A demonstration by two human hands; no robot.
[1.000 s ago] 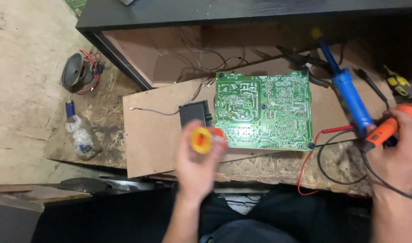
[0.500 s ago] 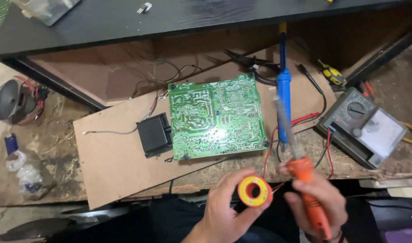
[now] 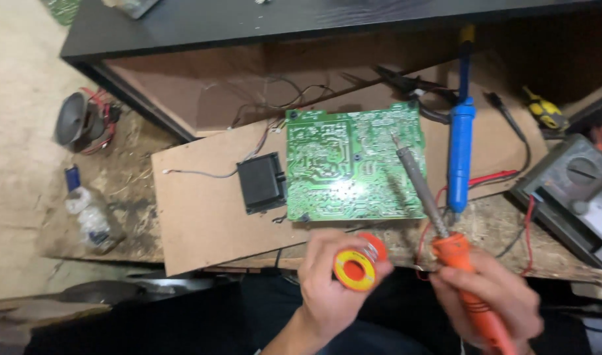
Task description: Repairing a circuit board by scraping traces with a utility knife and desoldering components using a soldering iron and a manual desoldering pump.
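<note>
The left hand (image 3: pixel 330 276) is closed around a small solder spool (image 3: pixel 355 268) with a yellow and orange flange, held low in the view, just in front of the near edge of the board (image 3: pixel 202 217) that serves as the surface. The right hand (image 3: pixel 491 299) grips the orange handle of a soldering iron (image 3: pixel 439 217), whose metal shaft slants up and left so that its tip sits over the right part of the green circuit board (image 3: pixel 353 164); whether the tip touches the copper side cannot be told. The circuit board lies solder side up on the surface, with a black block (image 3: pixel 261 182) just beside its left edge and thin wires (image 3: pixel 195 174) trailing off to the left and behind. To the right of the circuit board lies a blue desoldering pump (image 3: pixel 460 144), pointing away from the person, and beyond it dark pliers (image 3: pixel 406 82). A multimeter (image 3: pixel 570 184) rests at the right edge, with a red lead (image 3: pixel 491 177) running toward the pump. A yellow-handled screwdriver (image 3: pixel 543 110) lies farther back on the right. On the floor at the left are a small speaker (image 3: pixel 77 121) with red wire and a clear plastic bottle (image 3: pixel 87 213). A dark shelf (image 3: pixel 248 20) spans the top of the view.
</note>
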